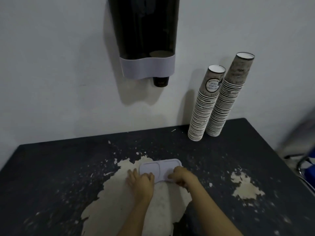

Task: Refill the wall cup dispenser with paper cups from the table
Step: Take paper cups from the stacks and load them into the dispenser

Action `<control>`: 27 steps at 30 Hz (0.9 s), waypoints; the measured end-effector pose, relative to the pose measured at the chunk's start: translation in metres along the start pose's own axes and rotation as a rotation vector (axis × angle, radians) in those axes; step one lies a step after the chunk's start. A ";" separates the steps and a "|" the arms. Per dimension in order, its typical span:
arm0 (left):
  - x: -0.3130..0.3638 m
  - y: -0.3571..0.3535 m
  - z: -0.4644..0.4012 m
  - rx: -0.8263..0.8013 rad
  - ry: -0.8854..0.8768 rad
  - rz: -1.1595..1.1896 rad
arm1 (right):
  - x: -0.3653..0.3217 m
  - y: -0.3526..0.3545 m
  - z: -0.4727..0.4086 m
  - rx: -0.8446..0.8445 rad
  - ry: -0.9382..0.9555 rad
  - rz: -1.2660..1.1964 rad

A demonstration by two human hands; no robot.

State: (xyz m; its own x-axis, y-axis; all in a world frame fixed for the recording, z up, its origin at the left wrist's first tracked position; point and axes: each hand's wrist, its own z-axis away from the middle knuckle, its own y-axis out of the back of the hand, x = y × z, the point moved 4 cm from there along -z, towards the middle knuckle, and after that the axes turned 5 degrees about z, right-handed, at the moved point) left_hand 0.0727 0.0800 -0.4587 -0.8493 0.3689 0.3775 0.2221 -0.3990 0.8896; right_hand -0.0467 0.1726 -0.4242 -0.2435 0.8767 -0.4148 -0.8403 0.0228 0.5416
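Both hands, left hand [142, 182] and right hand [181, 177], rest curled fingers on the dispenser lid [160, 170], steadying it flat on the table [51, 167], apparently parked for refilling.

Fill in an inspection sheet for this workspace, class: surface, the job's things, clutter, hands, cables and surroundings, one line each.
Surface: dark table, its coating worn away in pale patches.
Job's things: dark dispenser on the wall, one cup poking out below; two stacks of paper cups, upside down, at the table's back right against the wall; pale lid flat on the table.
Clutter: small pale flakes scattered on the table.
Hands: left hand and right hand rest on the lid's near edge; grip not clear.
Cables: nothing seen.
Surroundings: white wall; metal chair frame at right.
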 end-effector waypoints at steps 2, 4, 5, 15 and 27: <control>0.015 0.007 -0.006 0.002 -0.036 -0.023 | 0.003 0.026 -0.005 0.121 -0.033 -0.139; 0.045 0.022 -0.019 0.037 -0.142 0.042 | 0.006 0.065 -0.008 0.325 -0.033 -0.298; 0.063 0.030 -0.025 0.035 -0.193 0.105 | 0.007 0.084 -0.010 0.434 -0.030 -0.373; 0.233 0.085 -0.072 -0.269 -0.404 0.699 | 0.005 0.175 -0.046 0.814 0.131 -0.637; 0.272 0.056 -0.075 -0.324 -0.576 0.696 | 0.040 0.162 -0.063 0.922 0.248 -0.827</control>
State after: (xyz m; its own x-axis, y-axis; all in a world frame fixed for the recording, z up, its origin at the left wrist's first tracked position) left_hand -0.1819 0.0949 -0.3251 -0.1917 0.2830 0.9398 0.3712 -0.8655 0.3363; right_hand -0.2235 0.1806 -0.3989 0.0247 0.3290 -0.9440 -0.1599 0.9334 0.3211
